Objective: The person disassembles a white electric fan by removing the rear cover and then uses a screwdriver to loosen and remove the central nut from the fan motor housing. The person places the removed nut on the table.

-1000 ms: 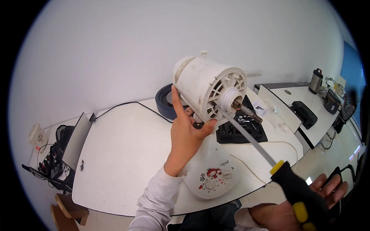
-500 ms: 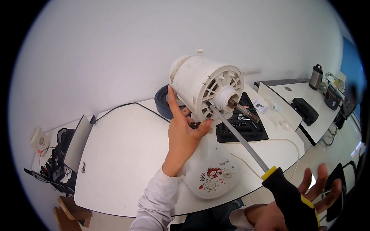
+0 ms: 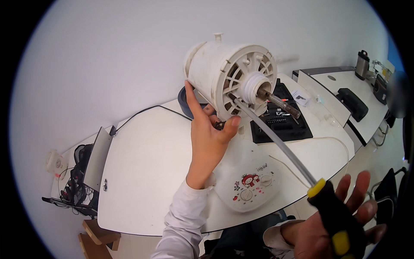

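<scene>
My left hand [image 3: 209, 138] is closed on the underside of a white fan motor housing [image 3: 209, 67], its index finger stretched along the side. The housing is held up above a white fan base [image 3: 228, 190] with cartoon prints and knobs. From the slotted front a metal shaft [image 3: 284, 107] sticks out through a threaded collar. A long screwdriver [image 3: 284, 151] with a black and yellow handle reaches into a slot beside that collar. Its handle lies across the palm of my right hand [image 3: 312, 235], whose fingers are spread behind it; the handle's far end is cut off by the frame.
Behind the housing are a black tool case [image 3: 282, 129] with bits and a dark round object [image 3: 184, 101]. A pale cord [image 3: 332, 138] curves over the white table [image 3: 142, 181]. On the side desk stand a flask [image 3: 362, 64] and a black case [image 3: 351, 105].
The housing, my left hand and the base sit differently in view as the camera has shifted. The screwdriver handle has turned in my right hand; its tip is still in the slot.
</scene>
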A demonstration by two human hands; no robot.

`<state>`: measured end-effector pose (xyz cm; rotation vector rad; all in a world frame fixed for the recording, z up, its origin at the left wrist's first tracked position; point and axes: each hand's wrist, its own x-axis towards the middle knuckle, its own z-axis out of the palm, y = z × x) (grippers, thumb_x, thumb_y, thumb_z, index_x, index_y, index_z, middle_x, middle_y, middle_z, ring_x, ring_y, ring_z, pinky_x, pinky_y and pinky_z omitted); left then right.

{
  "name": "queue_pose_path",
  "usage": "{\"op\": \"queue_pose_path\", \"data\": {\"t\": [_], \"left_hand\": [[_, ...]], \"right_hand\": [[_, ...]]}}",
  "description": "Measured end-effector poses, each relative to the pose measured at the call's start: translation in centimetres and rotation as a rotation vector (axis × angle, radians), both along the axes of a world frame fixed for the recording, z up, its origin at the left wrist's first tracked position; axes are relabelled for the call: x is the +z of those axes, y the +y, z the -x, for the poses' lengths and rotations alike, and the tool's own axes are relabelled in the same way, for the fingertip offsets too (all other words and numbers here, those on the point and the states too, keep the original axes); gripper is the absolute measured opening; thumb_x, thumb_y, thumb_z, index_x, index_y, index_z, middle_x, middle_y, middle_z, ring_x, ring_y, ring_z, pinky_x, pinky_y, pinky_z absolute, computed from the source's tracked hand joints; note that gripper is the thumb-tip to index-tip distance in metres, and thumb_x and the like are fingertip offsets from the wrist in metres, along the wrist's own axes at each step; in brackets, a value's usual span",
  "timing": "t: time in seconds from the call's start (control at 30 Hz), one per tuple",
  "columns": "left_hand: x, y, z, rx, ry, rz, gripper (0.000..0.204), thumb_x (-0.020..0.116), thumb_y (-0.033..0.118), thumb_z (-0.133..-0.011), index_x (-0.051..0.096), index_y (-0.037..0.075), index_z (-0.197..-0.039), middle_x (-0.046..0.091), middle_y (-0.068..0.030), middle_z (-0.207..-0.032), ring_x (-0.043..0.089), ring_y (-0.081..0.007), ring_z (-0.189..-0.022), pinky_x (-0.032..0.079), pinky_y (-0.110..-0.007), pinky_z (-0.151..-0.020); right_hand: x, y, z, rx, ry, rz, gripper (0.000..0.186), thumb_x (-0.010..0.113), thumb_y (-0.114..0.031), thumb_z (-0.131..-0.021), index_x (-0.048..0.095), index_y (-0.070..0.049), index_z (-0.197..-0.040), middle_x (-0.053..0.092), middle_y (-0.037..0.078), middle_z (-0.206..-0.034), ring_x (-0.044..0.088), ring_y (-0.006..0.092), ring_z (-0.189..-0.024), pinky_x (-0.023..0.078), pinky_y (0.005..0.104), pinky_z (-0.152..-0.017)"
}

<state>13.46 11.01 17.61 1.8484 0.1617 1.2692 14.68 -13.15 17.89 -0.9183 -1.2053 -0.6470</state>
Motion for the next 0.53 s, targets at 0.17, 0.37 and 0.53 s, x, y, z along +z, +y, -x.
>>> {"op": "queue_pose_path", "data": {"t": [0.17, 0.37, 0.53], "left_hand": [[0.9, -1.4, -0.3, -0.029, 0.025, 0.096, 0.116, 0.072, 0.045, -0.074, -0.009, 0.001, -0.144, 0.065, -0.0145, -0.097, 0.061, -0.0154, -0.070, 0.047, -0.023, -0.067], [0.5, -1.6, -0.9, -0.014, 0.071, 0.146, 0.119, 0.071, 0.053, -0.074, -0.010, 0.001, -0.144, 0.063, -0.0149, -0.098, 0.062, -0.0178, -0.077, 0.048, -0.026, -0.071], [0.0, -1.1, -0.8, -0.058, 0.027, 0.142, 0.122, 0.070, 0.060, -0.072, -0.009, 0.002, -0.145, 0.055, -0.0169, -0.116, 0.059, -0.0197, -0.091, 0.048, -0.027, -0.074]], "right_hand": [[0.2, -1.2, -2.0, -0.006, -0.143, 0.168, 0.087, 0.067, -0.058, -0.069, 0.031, -0.023, -0.140, 0.031, 0.014, -0.112, 0.038, 0.0295, -0.103, 0.038, 0.0365, -0.076], [-1.8, -1.6, -1.4, -0.154, -0.024, 0.112, 0.071, 0.074, -0.035, -0.072, 0.035, -0.014, -0.128, 0.036, 0.014, -0.111, 0.046, 0.0320, -0.099, 0.045, 0.0403, -0.075], [-3.6, -1.7, -1.6, 0.143, 0.017, -0.013, 0.062, 0.062, -0.018, -0.087, 0.026, -0.018, -0.138, 0.042, 0.010, -0.124, 0.053, 0.0422, -0.111, 0.056, 0.0400, -0.082]]}}
